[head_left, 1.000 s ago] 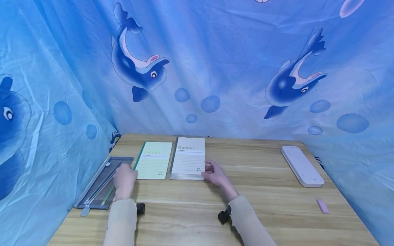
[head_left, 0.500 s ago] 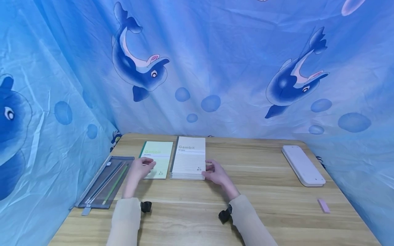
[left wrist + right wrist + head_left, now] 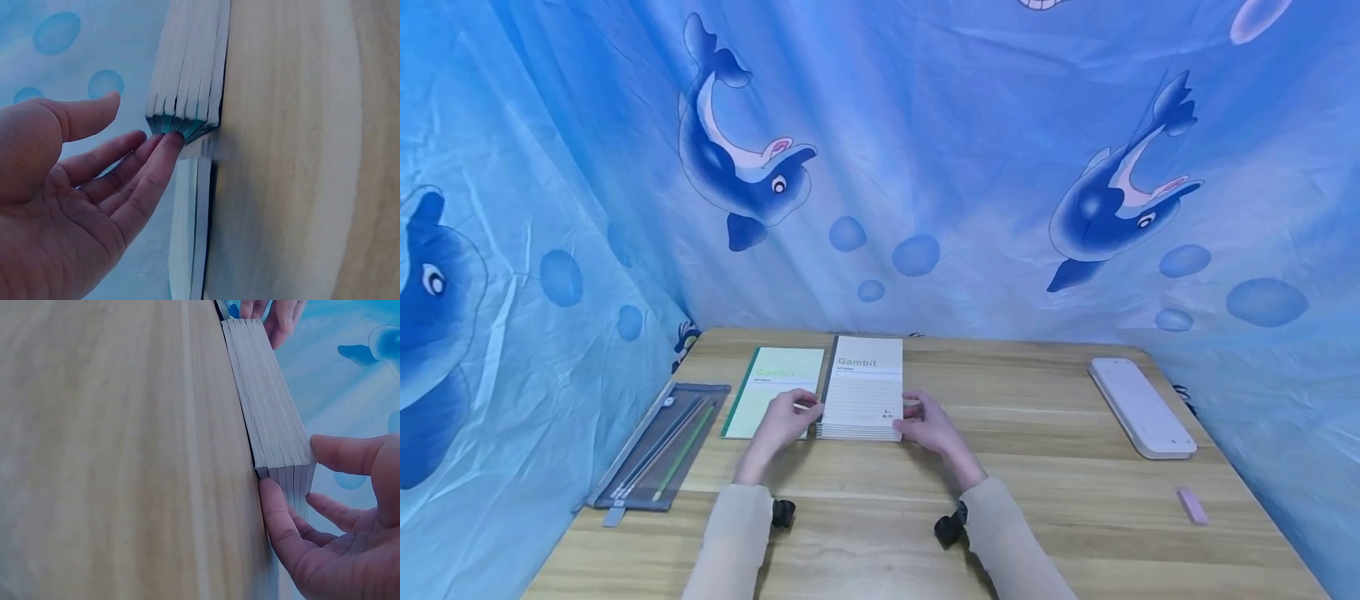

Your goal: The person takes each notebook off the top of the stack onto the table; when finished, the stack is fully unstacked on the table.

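A stack of grey "Gambit" notebooks (image 3: 863, 387) lies at the middle back of the wooden table (image 3: 1045, 517). My left hand (image 3: 786, 419) is at its near left corner. In the left wrist view the left hand (image 3: 81, 206) is spread, with straight fingertips (image 3: 167, 142) touching the spines of the stack (image 3: 187, 94). My right hand (image 3: 927, 425) is at the near right corner. In the right wrist view the right hand (image 3: 325, 550) is spread too: its thumb is at the top edge of the stack (image 3: 269, 419) and a finger against its end. A thin green notebook (image 3: 771, 392) lies just left of the stack.
A grey mesh pencil pouch (image 3: 658, 446) with pens lies at the table's left edge. A white oblong case (image 3: 1138, 406) sits at the right, with a small pink eraser (image 3: 1191, 506) nearer me. Blue dolphin-print cloth (image 3: 925, 167) closes off the back and sides.
My left hand has moved right from the pencil pouch, across the green notebook, to the stack's near left corner. The right hand has stayed at the right corner.
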Motion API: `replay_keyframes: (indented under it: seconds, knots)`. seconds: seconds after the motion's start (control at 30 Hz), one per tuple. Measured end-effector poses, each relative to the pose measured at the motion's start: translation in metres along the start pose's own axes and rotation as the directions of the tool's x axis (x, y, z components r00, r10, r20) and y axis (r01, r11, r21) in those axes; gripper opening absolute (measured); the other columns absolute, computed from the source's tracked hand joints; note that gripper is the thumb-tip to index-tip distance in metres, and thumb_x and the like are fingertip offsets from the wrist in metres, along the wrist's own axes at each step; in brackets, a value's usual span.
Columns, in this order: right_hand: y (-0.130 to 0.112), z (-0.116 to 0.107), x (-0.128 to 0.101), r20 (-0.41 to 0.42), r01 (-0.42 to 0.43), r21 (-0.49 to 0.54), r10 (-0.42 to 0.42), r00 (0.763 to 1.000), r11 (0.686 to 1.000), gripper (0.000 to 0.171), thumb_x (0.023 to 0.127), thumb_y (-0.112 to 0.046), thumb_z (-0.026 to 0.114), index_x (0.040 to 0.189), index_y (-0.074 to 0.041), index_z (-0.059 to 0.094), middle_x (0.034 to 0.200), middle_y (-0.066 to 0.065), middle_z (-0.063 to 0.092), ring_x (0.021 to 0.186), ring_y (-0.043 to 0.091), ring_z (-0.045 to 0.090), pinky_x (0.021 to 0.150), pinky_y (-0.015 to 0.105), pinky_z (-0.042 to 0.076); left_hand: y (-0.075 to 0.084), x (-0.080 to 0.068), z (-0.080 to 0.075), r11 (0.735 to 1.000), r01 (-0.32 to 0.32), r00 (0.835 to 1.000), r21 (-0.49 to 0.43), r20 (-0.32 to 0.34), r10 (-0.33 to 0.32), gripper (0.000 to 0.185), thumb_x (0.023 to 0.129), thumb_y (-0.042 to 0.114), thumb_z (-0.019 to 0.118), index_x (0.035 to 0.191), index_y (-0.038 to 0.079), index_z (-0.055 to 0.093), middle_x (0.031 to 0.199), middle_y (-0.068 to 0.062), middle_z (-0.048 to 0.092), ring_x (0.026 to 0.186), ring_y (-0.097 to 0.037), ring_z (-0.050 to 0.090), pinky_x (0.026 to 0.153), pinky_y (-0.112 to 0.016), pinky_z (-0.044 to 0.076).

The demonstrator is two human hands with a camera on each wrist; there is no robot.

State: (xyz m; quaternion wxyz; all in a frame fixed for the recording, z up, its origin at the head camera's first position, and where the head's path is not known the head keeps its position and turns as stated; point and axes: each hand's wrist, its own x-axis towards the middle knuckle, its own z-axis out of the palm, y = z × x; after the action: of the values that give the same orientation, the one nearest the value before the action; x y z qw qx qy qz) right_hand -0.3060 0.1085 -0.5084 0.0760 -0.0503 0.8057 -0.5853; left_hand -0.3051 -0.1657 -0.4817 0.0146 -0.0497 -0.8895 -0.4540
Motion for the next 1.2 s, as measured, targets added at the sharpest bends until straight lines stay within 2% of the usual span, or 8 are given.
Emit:
replay_keyframes:
  seconds: [0.2,0.4,0.53,0.77,1.2]
  knots:
    - [0.0013,0.002,0.0016,-0.001,-0.022,0.027,0.022,1.0,0.999,0.063,0.09,-0.013,0.074,0.142,0.002,0.043,0.113,0.022,0.056,0.086,0.027,0.065,0.074,0.037,0.059,-0.0041,0.0017,0.0038,1.0,0.024,1.0,0.003,0.014,-0.025,0.03,0.092,0.01,0.069,0.114,-0.009,0.066,0.107,-0.019,0.07,0.096,-0.032,0.068,0.08,-0.041,0.057]
    - [-0.001,0.0037,0.0008,-0.028,-0.016,-0.049,0.015,1.0,0.999,0.063,0.09,-0.022,0.075,0.139,0.004,0.047,0.098,0.013,0.058,0.07,0.02,0.06,0.061,0.03,0.052,-0.0048,0.0018,0.0062,0.999,0.038,0.999,0.011,0.017,-0.038,0.03,0.09,0.008,0.071,0.114,-0.009,0.066,0.104,-0.017,0.07,0.094,-0.031,0.067,0.078,-0.04,0.057]
    - [-0.0021,0.0049,0.0003,-0.05,0.013,-0.098,-0.018,0.999,0.995,0.06,0.09,-0.026,0.075,0.135,0.006,0.051,0.09,0.009,0.058,0.066,0.017,0.056,0.058,0.028,0.048,-0.0036,0.002,0.0071,0.999,0.047,0.999,0.016,0.005,-0.048,0.03,0.09,0.008,0.071,0.114,-0.009,0.067,0.106,-0.019,0.07,0.093,-0.03,0.067,0.075,-0.037,0.057]
    - [-0.0007,0.0077,0.001,-0.076,0.045,-0.147,-0.057,0.995,0.988,0.047,0.09,-0.017,0.075,0.126,0.009,0.057,0.08,0.006,0.057,0.059,0.014,0.054,0.053,0.027,0.048,-0.0037,0.0021,0.0082,0.997,0.071,0.997,0.009,0.012,-0.071,0.031,0.091,0.008,0.072,0.116,-0.009,0.067,0.11,-0.02,0.069,0.094,-0.028,0.067,0.074,-0.036,0.057]
    - [-0.0014,0.0098,0.0006,-0.076,0.037,-0.075,-0.043,0.996,0.997,0.04,0.091,-0.007,0.071,0.122,0.013,0.054,0.078,0.006,0.054,0.056,0.013,0.06,0.052,0.026,0.053,-0.0055,0.0019,0.0085,0.998,0.054,0.998,0.023,0.008,-0.054,0.031,0.09,0.01,0.073,0.114,-0.009,0.067,0.107,-0.019,0.07,0.094,-0.028,0.066,0.072,-0.035,0.057]
